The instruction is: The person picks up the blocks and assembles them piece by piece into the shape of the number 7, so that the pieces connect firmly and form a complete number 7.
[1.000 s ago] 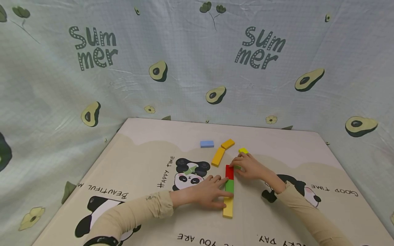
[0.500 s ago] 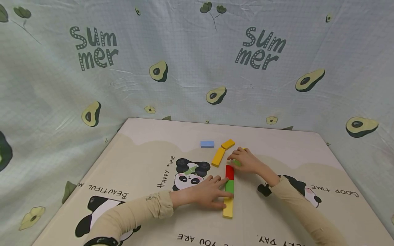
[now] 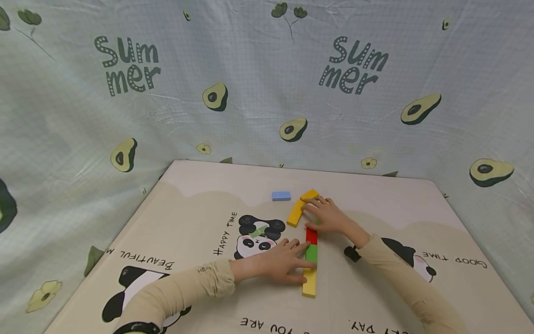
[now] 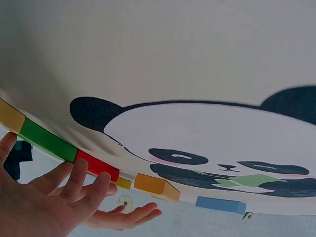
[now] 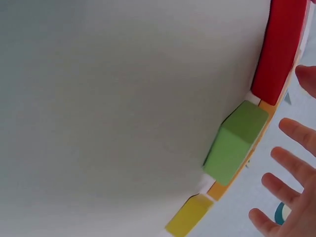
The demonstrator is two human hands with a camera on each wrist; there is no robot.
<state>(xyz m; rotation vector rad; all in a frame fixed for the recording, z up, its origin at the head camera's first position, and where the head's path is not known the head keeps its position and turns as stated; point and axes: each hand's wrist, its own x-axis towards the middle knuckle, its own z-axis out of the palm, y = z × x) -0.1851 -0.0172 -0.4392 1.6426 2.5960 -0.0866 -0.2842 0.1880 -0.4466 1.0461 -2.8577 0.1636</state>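
Note:
My left hand (image 3: 280, 262) rests with spread fingers along a row made of a yellow block (image 3: 309, 283), a green block (image 3: 311, 253) and a red block (image 3: 311, 235), set end to end. In the left wrist view its fingertips lie against the green and red blocks. My right hand (image 3: 329, 218) is over the far end of the row, fingers stretched toward two orange blocks (image 3: 294, 214). A light green block (image 5: 237, 143), mostly covered by that hand in the head view, stands just past the red one. The right wrist view shows those fingers extended, grasping nothing.
A blue block (image 3: 281, 196) lies at the back, left of the orange pair. Another yellow block (image 5: 190, 215) sits beyond the light green one, hidden behind my right hand in the head view. The panda-print table surface (image 3: 200, 195) meets a patterned cloth wall (image 3: 250, 69).
My right hand has moved left and away from me, from beside the red block to over the row's far end, near the orange blocks. My left hand has stayed in place.

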